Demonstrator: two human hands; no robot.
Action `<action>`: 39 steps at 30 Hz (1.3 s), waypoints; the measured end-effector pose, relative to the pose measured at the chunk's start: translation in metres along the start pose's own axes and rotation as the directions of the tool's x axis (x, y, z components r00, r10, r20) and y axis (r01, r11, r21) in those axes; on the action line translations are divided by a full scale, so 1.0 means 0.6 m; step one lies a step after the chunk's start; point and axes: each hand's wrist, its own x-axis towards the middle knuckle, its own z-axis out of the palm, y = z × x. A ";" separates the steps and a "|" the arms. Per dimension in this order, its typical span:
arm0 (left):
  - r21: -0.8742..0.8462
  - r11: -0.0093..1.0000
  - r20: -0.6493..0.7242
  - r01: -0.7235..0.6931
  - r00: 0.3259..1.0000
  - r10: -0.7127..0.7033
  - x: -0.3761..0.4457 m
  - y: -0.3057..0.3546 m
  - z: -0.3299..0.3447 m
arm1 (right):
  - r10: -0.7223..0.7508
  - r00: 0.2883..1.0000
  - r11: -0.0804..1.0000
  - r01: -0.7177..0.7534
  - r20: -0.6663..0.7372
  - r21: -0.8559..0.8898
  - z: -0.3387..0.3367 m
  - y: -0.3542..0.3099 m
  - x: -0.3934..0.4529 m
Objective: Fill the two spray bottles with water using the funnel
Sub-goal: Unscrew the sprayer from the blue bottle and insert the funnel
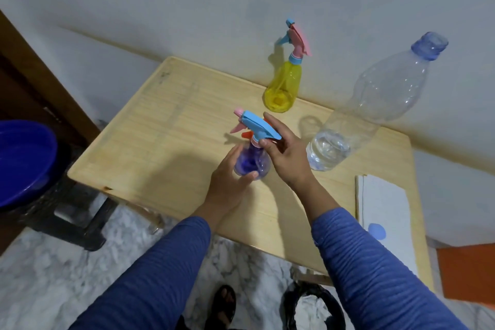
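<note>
A purple spray bottle [253, 161] with a blue and pink trigger head [257, 126] stands mid-table. My left hand [230, 182] wraps its body from the left. My right hand [286, 153] grips the collar of the trigger head from the right. An orange funnel [246, 134] peeks out just behind the bottle's neck, mostly hidden. A yellow spray bottle [284, 86] with a pink and blue head stands upright at the table's far edge. A large clear water bottle [375, 104], uncapped and holding a little water at its base, stands to the right.
The light wooden table [166, 136] sits against a white wall. A white sheet [385, 211] with a blue bottle cap [377, 231] lies at the right edge. A blue basin [24, 163] rests on a dark stool at left. A black bin [313, 308] stands on the floor.
</note>
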 end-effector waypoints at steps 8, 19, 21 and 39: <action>-0.014 0.999 -0.074 0.042 0.996 -0.043 -0.003 0.017 0.003 | -0.006 0.999 1.000 0.006 0.051 -0.009 -0.004 -0.002 -0.001; -0.055 0.998 -0.069 0.031 0.997 -0.035 -0.005 0.010 0.003 | -0.009 0.998 0.994 0.001 -0.064 -0.109 0.007 -0.010 -0.001; -0.070 0.997 -0.064 0.036 0.997 -0.041 -0.005 0.005 0.005 | -0.022 0.995 0.995 0.012 -0.094 -0.104 0.015 -0.010 -0.005; -0.149 0.988 -0.044 0.038 0.998 -0.045 0.001 -0.010 0.007 | -0.065 0.997 0.988 0.070 0.036 -0.135 0.007 -0.013 0.003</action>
